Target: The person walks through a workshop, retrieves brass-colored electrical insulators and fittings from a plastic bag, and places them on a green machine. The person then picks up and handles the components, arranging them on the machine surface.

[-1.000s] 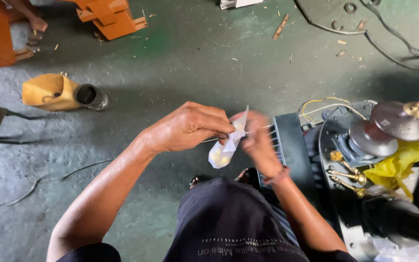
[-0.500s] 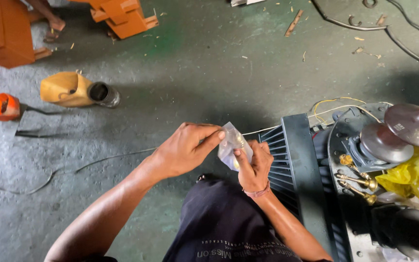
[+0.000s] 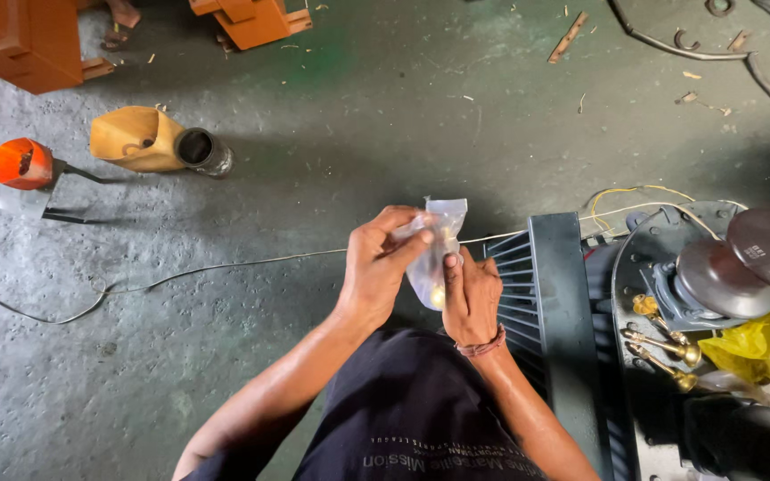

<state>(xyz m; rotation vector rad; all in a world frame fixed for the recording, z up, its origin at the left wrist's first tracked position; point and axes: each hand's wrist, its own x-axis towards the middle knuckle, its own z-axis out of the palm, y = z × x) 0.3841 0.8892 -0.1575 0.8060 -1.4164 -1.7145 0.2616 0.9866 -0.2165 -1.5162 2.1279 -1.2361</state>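
Overhead, left hand (image 3: 383,267) pinches bag (image 3: 432,254) top, keeping it upright; right hand (image 3: 470,298) fingers cup its bottom, steadying contents. Motor (image 3: 554,303) beside.

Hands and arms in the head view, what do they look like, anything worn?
Both forearms are bare, no sleeves showing and no gloves. The left hand has nothing on it. The right hand has a reddish-brown cord bracelet around its wrist.

Two hands: the left hand (image 3: 376,267) and the right hand (image 3: 470,298). One small clear plastic bag (image 3: 438,245) is between them. One yellow jug (image 3: 135,138) and one orange tool (image 3: 24,163) lie on the floor. Two round metal discs (image 3: 728,276) sit by one yellow bag (image 3: 759,343). Two orange wooden things (image 3: 20,40) stand up top.
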